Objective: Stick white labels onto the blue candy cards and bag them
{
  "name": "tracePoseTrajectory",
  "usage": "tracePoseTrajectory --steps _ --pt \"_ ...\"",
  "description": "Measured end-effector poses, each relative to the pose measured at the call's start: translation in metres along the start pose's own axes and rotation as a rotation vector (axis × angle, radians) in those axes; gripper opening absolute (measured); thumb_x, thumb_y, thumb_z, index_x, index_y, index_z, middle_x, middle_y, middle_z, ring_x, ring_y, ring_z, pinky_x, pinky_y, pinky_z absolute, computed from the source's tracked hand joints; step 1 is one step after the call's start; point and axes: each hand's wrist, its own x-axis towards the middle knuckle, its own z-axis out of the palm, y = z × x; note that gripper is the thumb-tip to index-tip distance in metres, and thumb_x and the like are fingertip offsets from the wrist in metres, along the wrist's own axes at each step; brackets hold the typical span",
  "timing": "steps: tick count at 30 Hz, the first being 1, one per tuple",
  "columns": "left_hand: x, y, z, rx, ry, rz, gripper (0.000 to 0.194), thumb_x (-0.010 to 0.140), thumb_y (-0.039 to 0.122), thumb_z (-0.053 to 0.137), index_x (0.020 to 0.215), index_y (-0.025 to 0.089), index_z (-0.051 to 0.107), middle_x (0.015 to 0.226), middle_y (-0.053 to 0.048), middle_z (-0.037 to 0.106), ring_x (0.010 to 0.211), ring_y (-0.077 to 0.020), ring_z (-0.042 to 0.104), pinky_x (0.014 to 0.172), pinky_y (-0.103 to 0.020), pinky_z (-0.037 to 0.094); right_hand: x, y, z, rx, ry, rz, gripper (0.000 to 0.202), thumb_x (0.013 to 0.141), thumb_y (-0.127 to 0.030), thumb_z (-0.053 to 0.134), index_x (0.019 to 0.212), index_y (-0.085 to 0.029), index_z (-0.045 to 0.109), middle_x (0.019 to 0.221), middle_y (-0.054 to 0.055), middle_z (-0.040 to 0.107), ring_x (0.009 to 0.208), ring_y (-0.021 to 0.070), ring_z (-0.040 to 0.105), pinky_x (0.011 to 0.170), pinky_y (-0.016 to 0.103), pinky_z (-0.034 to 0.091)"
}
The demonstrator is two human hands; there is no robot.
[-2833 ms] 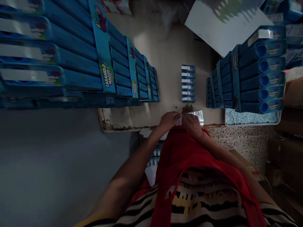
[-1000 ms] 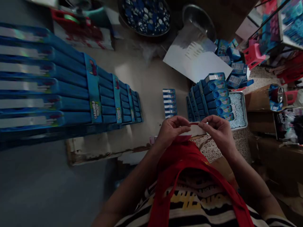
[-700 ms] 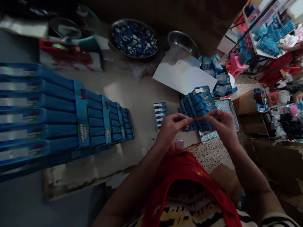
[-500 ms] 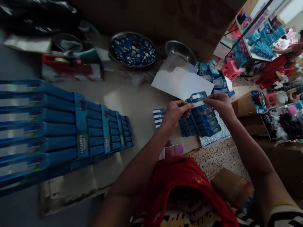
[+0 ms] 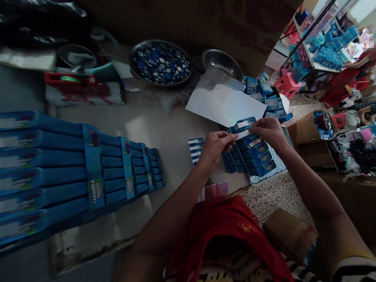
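Note:
A small white strip [image 5: 243, 134] is stretched between my two hands. My left hand [image 5: 216, 148] pinches its left end, while my right hand [image 5: 268, 133] holds the other end between closed fingertips. Directly beneath lies a blue packaging piece [image 5: 242, 158] with rows of compartments and rounded tabs, one of which shows a white label. It rests partly over a tray of small pale blue pieces [image 5: 276, 156]. Left of my left hand is a small blue sheet with white strips [image 5: 196, 149]. A white sheet [image 5: 225, 100] lies beyond the hands.
Large stacked blue boxes [image 5: 67, 168] fill the left side. At the back are a bowl of blue and white pieces [image 5: 161, 62], a metal bowl [image 5: 221, 62] and a red box [image 5: 82, 82]. Cardboard boxes [image 5: 289, 231] and another person's arm [image 5: 357, 62] are at right.
The strip, still between both hands, has shifted slightly down and tilts more. A white label on the topmost blue tab now shows more fully. The camera view has shifted slightly.

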Motion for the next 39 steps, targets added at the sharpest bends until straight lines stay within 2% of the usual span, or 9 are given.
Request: tracePoseTrajectory --steps 11,14,19,22,25,27,31,35,39 --pt "0.007 -0.012 0.001 0.012 0.031 -0.03 0.035 0.063 0.045 0.091 0.067 0.018 0.07 0.065 -0.002 0.066 0.052 -0.0084 0.049 0.05 -0.024 0.04 0.0 -0.002 0.002 -0.175 0.031 -0.012 0.018 0.071 -0.034 0.08 0.07 -0.018 0.072 0.06 -0.001 0.062 0.058 0.0118 0.053 0.054 0.026 0.034" --pt "0.016 -0.025 0.004 0.013 0.054 -0.064 0.038 0.06 0.044 0.094 0.068 0.018 0.069 0.066 -0.002 0.066 0.054 -0.009 0.051 0.051 -0.024 0.042 0.007 0.008 0.001 -0.192 0.102 0.013 0.032 0.064 -0.039 0.089 0.07 -0.021 0.063 0.061 -0.004 0.058 0.06 0.0125 0.052 0.054 0.026 0.033" --pt "0.039 -0.057 0.01 -0.023 0.099 -0.122 0.049 0.063 0.048 0.094 0.06 0.021 0.053 0.056 0.004 0.052 0.049 -0.0074 0.04 0.046 -0.024 0.029 0.027 0.021 -0.011 -0.136 -0.043 0.097 0.043 0.06 -0.042 0.094 0.066 -0.021 0.057 0.06 -0.004 0.052 0.058 0.0115 0.047 0.052 0.026 0.032" --pt "0.037 -0.063 0.01 0.051 0.239 0.014 0.046 0.067 0.047 0.092 0.066 0.021 0.054 0.057 0.005 0.048 0.051 -0.0084 0.041 0.046 -0.023 0.029 0.03 0.014 -0.022 -0.087 -0.028 0.116 0.044 0.062 -0.042 0.094 0.066 -0.022 0.056 0.059 -0.004 0.051 0.056 0.0113 0.046 0.051 0.025 0.031" --pt "0.011 -0.051 0.012 0.073 0.377 0.25 0.038 0.075 0.048 0.086 0.074 0.02 0.06 0.064 0.003 0.057 0.058 -0.0093 0.049 0.051 -0.022 0.038 0.022 -0.001 -0.028 0.036 0.058 0.039 0.043 0.068 -0.045 0.09 0.067 -0.022 0.053 0.058 -0.006 0.047 0.054 0.0095 0.042 0.051 0.024 0.03" --pt "-0.013 -0.038 0.017 0.059 0.281 0.324 0.035 0.079 0.051 0.082 0.085 0.019 0.068 0.072 0.001 0.064 0.058 -0.0094 0.053 0.052 -0.021 0.042 0.014 -0.012 -0.026 0.085 0.096 -0.014 0.044 0.069 -0.045 0.089 0.067 -0.022 0.051 0.057 -0.007 0.045 0.053 0.0085 0.04 0.051 0.024 0.028" --pt "-0.044 -0.015 0.037 0.02 -0.011 0.269 0.053 0.07 0.053 0.089 0.108 0.019 0.073 0.085 -0.003 0.075 0.054 -0.0101 0.057 0.048 -0.023 0.046 0.0 -0.028 -0.013 0.099 0.114 -0.047 0.044 0.069 -0.04 0.088 0.067 -0.023 0.048 0.056 -0.008 0.041 0.054 0.008 0.036 0.052 0.025 0.025" --pt "-0.045 -0.008 0.045 0.005 0.025 0.283 0.034 0.073 0.049 0.088 0.081 0.019 0.073 0.064 0.001 0.065 0.051 -0.01 0.054 0.049 -0.023 0.045 -0.012 -0.037 -0.007 0.147 0.056 -0.055 0.046 0.074 -0.046 0.087 0.071 -0.023 0.048 0.057 -0.008 0.043 0.055 0.0082 0.037 0.052 0.025 0.026" --pt "-0.047 -0.008 0.031 0.058 0.049 0.268 0.03 0.075 0.045 0.087 0.071 0.02 0.071 0.059 0.002 0.061 0.051 -0.0096 0.052 0.049 -0.023 0.043 -0.023 -0.036 -0.02 0.283 -0.119 0.028 0.047 0.073 -0.053 0.089 0.083 -0.023 0.054 0.063 -0.005 0.056 0.059 0.0105 0.052 0.054 0.025 0.039"
